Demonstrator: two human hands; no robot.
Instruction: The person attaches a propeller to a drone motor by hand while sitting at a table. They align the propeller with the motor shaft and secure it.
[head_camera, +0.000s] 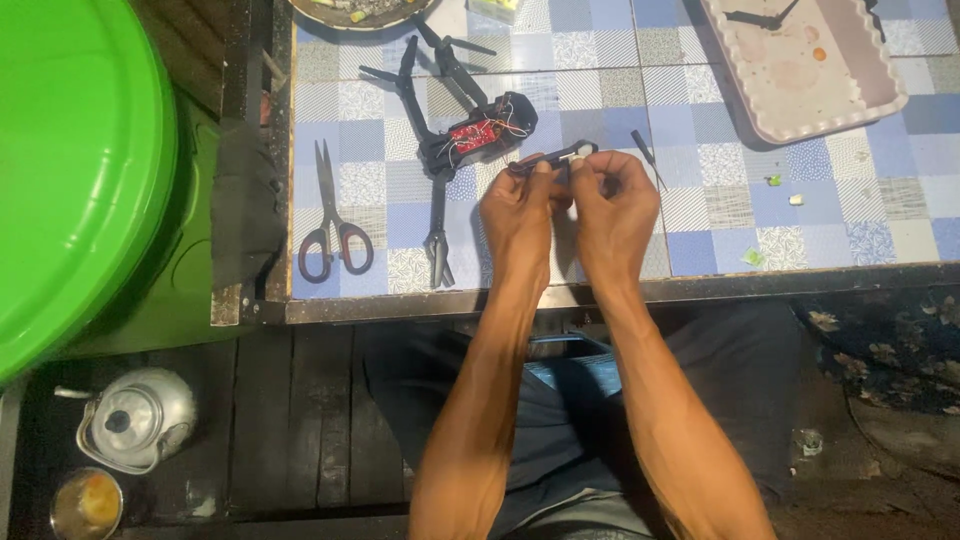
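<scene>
My left hand (520, 212) and my right hand (612, 208) are close together above a blue patterned table (800, 220), both pinching a small dark drone arm part (555, 157) with a pale end. Just beyond it lies an opened black drone (470, 125) with a red circuit board and loose wires showing; its folding arms stick out toward the far side and toward me. A thin dark screwdriver (648, 158) lies on the table just right of my right hand.
Red-handled scissors (330, 222) lie at the table's left. A pale tray (805, 60) sits at the far right, a round dish (360, 10) at the far edge. A big green lid (70, 160) fills the left. A metal kettle (135, 418) stands on the floor.
</scene>
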